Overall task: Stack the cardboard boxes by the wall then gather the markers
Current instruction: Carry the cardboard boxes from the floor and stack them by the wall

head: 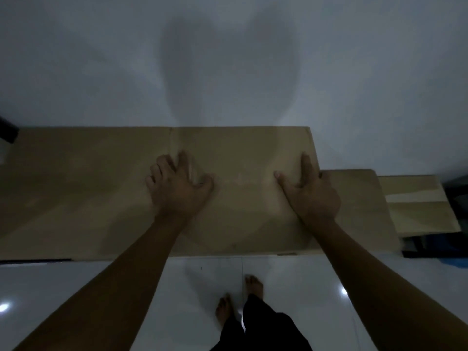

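Note:
A large flattened cardboard box [88, 193] leans against the white wall [228, 59], its lower edge on the tiled floor. My left hand [177, 183] presses flat on its face near the middle crease, fingers spread. My right hand [309, 188] lies on the box's right edge, index finger pointing up along the edge and the other fingers wrapped behind it. Behind it stand two more cardboard pieces, one lower [362, 198] and one further right [417, 203]. No markers are in view.
Glossy white floor tiles [76, 287] run below the boxes, with my bare feet [243, 297] on them. A dark object [7, 130] juts in at the left edge. Dark and blue items [455, 198] sit at the far right behind the cardboard.

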